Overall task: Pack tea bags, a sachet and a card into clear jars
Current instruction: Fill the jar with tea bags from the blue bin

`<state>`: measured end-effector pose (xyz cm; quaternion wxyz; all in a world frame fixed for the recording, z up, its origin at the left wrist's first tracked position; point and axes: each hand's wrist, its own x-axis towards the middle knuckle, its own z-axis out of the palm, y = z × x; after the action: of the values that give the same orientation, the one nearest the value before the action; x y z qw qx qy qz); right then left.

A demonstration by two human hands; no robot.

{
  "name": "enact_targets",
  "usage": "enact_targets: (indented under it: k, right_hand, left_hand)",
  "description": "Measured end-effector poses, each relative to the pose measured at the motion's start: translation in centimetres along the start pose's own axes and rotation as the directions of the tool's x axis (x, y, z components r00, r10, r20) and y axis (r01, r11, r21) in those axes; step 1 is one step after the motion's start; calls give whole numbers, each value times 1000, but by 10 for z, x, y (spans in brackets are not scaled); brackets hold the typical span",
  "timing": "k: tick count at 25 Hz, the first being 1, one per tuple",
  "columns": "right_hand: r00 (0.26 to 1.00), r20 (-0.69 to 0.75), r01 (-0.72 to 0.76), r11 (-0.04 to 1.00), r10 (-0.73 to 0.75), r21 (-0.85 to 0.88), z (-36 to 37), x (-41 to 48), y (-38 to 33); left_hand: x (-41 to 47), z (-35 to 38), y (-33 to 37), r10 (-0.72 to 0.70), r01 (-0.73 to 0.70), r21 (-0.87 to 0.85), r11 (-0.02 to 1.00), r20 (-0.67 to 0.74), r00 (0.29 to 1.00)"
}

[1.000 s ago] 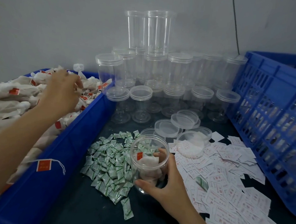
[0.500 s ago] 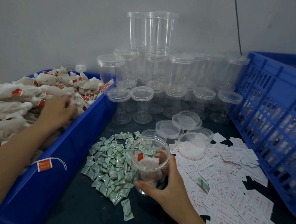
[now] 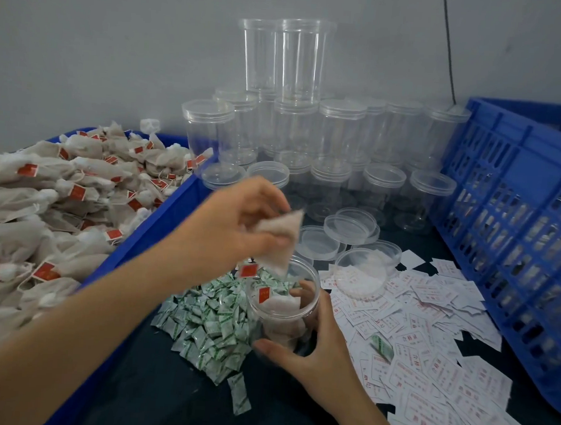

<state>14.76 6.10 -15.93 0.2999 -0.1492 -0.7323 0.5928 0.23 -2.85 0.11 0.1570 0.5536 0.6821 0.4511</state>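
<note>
We take the open jar (image 3: 316,281) as the reference point. It stands on the dark table (image 3: 165,394) and contains tea bags, with one red tag visible through the wall.

Our right hand (image 3: 314,354) grips the jar from its near right side. The thumb lies across the front wall and the fingers curl round the back.

Our left hand (image 3: 239,223) is above the jar mouth, fingers closed in a pinch on a tea bag (image 3: 279,241). The bag's lower end reaches the mouth. Motion blur prevents us from telling whether it has passed the rim.

- Left of the jar: the heap of green sachets (image 3: 212,319), and beyond it the blue bin (image 3: 155,225) piled with tea bags.
- Right of the jar: the spread of white cards (image 3: 428,334).
- Behind the jar: loose lids (image 3: 350,225), then the stacked lidded jars (image 3: 338,134).
- Far right of the jar: a blue crate (image 3: 515,224).
</note>
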Motion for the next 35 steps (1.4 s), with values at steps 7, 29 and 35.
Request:
enact_targets:
  k: [7, 29, 35]
  right_hand:
    - [1000, -20, -13, 998, 12, -61, 0, -2, 1]
    - [1000, -16, -19, 998, 18, -66, 0, 0, 4]
    - [1000, -10, -19, 998, 19, -54, 0, 0, 5]
  left_hand:
    - [40, -59, -64, -128, 295, 369, 881, -415, 901]
    - [2, -14, 7, 149, -153, -61, 986, -56, 987]
    - [22, -71, -45, 2, 60, 143, 988, -394, 919]
